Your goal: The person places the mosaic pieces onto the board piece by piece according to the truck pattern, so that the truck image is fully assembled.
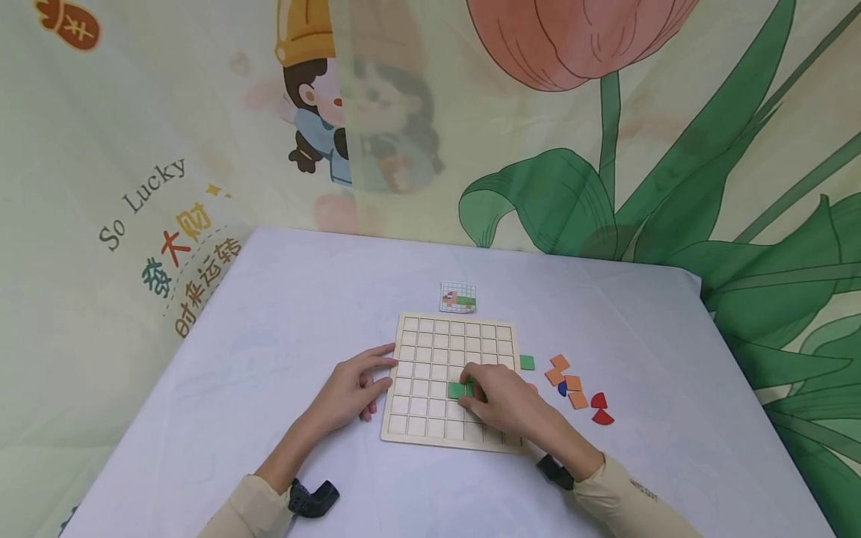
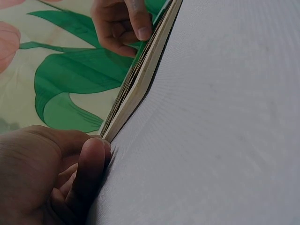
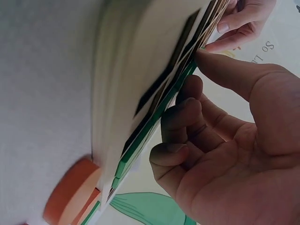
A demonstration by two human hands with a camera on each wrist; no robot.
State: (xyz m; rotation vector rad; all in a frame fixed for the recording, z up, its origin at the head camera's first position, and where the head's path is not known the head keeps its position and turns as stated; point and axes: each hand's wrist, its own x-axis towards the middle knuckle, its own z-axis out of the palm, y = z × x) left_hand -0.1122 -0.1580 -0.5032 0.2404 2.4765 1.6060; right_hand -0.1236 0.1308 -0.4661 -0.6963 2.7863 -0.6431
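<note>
1. The right hand (image 1: 501, 396) was over the board, its thumb and index finger bent toward each other with a small gap between the tips; they pinched at green squares (image 1: 456, 390) lying in the grid, one of which showed just left of these fingertips while the others were partly hidden under them.
2. In the right wrist view, the thumb tip met the far end of the green edge, and the other fingers curled in close against it; whether they pressed down or lifted could not be told.
3. The left hand (image 1: 350, 385) was loosely extended, index and middle fingertips touching the left edge of the wooden board (image 1: 417, 347), the thumb bent in just below them, also at that edge.
4. The board lay flat on the table (image 1: 296, 299), reaching from the left fingertips to beneath the right hand.
5. Beyond both sets of fingers, just past the board's far edge, lay a pattern card (image 1: 459, 297).
6. Right of the right fingers, just beside the board, was a loose green square (image 1: 528, 362); farther right were four orange squares (image 1: 578, 400), a blue piece (image 1: 562, 388) partly tucked among them, and two red wedges (image 1: 603, 417).
7. A black wrist device (image 1: 312, 499) was behind the left fingers, at the sleeve.
</note>
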